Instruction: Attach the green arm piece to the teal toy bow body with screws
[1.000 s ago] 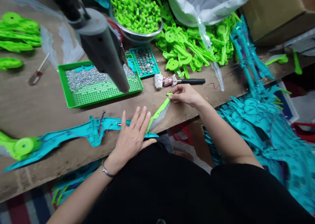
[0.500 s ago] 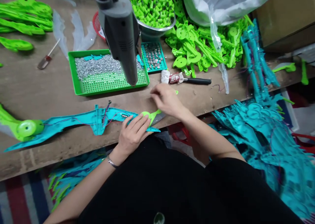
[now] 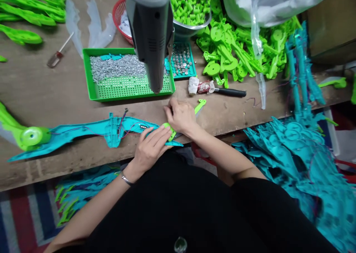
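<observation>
A long turquoise plastic shell shaped like a toy bow (image 3: 83,130) lies along the table's front edge, open side up, with thin wires and a small metal spring (image 3: 143,127) in it. My left hand (image 3: 150,149) grips its right end, fingers pressed over a green limb piece (image 3: 171,133). My right hand (image 3: 182,116) is closed just above that limb, fingertips curled down; whatever it holds is hidden. Beyond it the limb's green tip (image 3: 200,105) shows. At the shell's left end sits another green limb with a round hub (image 3: 30,137).
A grey electric screwdriver (image 3: 155,42) hangs over a green tray of screws (image 3: 96,94). Nearby are a teal tray of small metal parts (image 3: 191,73), a wrapped hammer (image 3: 230,92), a screwdriver (image 3: 55,59), and green part heaps (image 3: 222,56). Turquoise shells (image 3: 292,145) are piled at right.
My right hand has come down and slightly left, closer to the green limb and my left hand. The left hand keeps its hold. The view has shifted a little.
</observation>
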Tool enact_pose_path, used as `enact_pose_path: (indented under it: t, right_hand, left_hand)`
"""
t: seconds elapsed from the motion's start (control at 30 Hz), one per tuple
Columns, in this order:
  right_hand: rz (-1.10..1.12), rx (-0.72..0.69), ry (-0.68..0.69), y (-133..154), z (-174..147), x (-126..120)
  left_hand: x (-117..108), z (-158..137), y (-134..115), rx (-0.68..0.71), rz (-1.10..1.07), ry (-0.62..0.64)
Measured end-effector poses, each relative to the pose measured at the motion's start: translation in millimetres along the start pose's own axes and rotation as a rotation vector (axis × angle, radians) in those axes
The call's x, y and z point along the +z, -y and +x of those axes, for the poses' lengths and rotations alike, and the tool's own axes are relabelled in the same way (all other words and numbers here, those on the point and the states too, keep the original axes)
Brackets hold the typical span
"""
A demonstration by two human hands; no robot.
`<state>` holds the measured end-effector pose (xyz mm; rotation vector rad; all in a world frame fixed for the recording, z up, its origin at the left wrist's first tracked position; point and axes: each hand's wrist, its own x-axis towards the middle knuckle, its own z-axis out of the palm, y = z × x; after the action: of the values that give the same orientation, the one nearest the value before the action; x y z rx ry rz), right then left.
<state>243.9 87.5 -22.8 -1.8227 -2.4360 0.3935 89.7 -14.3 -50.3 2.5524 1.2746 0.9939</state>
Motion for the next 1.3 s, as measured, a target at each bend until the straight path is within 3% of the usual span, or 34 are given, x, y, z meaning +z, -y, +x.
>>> enact_pose_path:
  t: [0.2,0.37,0.6,1.0,1.13,1.2,1.3]
  right_hand:
    - [-0.024,0.052,0.024,11,3,1]
    - [-0.05,0.056,0.067,33,7,-6]
    - [0.02,-0.089,0.092,61,-1,-2]
    - [0.027,-0.044,-0.002,68,-2,14]
    - [0.23,-0.142,-0.01,60,-3,17]
    - [0.422,-0.167,-0.075,54,-5,16]
    - [0.609,-0.053,-0.436,46,-3,7]
  left_hand:
    - [-9,-10,14,-0.018,-0.104,-0.06]
    - [-22,-16,28,-0.01,-0.07,-0.003]
    - [-19,-23,32,-0.081,-0.077,-0.089]
    - [-19,-26,33,-0.071,-0.038,-0.093]
    - [-17,-28,34,-0.048,-0.011,-0.106]
    - [-18,-28,33,-0.049,0.01,-0.096]
    - [-21,-27,29,-0.055,0.056,-0.037]
